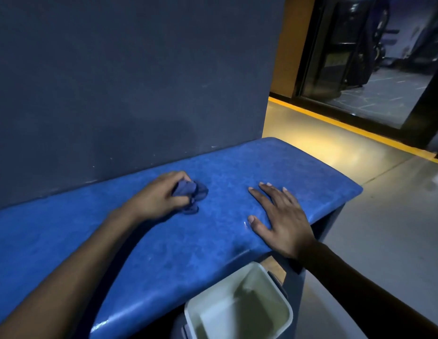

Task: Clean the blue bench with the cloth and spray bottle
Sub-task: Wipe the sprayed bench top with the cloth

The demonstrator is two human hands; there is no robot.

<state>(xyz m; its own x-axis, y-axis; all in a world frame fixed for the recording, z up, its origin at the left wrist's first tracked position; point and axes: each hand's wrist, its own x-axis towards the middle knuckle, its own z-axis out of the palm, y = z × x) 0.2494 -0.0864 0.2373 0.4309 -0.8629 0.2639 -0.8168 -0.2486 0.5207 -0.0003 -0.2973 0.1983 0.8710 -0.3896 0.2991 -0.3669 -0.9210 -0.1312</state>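
The cloth, soft, limp and probably light, is bunched inside the closed left hand and pressed on the blue worktop near the wall. The right hand is spread flat, empty, near the worktop's end.

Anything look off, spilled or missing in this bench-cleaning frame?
No spray bottle is in view. Otherwise nothing stands out: the left hand grips the bunched cloth on the blue bench, and the right hand rests flat near its end.
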